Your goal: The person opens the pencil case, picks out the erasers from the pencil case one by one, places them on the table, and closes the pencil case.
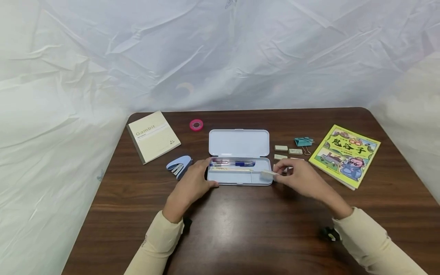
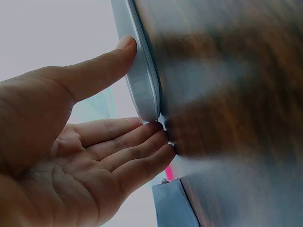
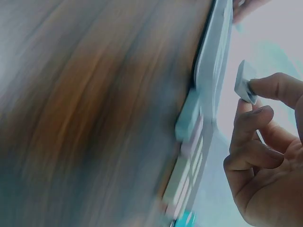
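An open light-blue pencil case lies on the table with its lid tipped back. Pens and a pale pencil lie in its rear compartment. Around the case's left end stands my left hand, fairly straight fingers touching the side and the thumb against the front wall. My right hand pinches a small white eraser between thumb and fingertips, over the right front compartment. Several more erasers lie right of the case, partly hidden behind that hand.
A blue stapler sits close by my left hand. Farther back are a cream notebook and a pink tape roll. At right lie a teal binder clip and a yellow comic-style book. White sheeting hangs behind the table.
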Demonstrator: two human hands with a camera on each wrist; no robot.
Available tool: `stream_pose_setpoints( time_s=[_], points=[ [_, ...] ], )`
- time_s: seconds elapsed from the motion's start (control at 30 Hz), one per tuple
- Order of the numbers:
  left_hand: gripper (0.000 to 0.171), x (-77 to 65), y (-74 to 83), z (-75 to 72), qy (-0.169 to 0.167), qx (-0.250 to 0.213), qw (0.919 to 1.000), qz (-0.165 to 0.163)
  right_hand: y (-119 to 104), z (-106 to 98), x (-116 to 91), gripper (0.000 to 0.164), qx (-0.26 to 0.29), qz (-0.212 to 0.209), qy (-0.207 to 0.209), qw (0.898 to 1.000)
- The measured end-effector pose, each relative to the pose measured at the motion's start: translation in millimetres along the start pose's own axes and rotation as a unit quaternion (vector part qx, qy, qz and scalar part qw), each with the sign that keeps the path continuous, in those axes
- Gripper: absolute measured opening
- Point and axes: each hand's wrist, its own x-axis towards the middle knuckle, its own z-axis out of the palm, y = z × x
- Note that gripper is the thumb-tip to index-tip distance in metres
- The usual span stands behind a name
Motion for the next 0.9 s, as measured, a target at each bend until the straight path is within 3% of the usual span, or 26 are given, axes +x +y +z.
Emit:
stream_pose_setpoints(
  time_s=[0.33, 0.63, 0.9],
  points=[
    [0.096, 1.7, -3.1, 1.3, 0.004, -0.002, 1.0000, 0.003, 37, -27, -26, 0.010, -0.032, 0.024, 0.017, 0.999],
    [0.097, 1.9, -4.5, 3.3, -0.002, 0.000, 1.0000, -0.003, 68, -32, -40, 0.009, -0.051, 0.050, 0.016, 0.997],
    [0.097, 1.9, -3.9, 3.0, -0.001, -0.002, 1.0000, 0.000, 81, -33, -41, 0.009, -0.051, 0.049, 0.013, 0.997]
  ],
)
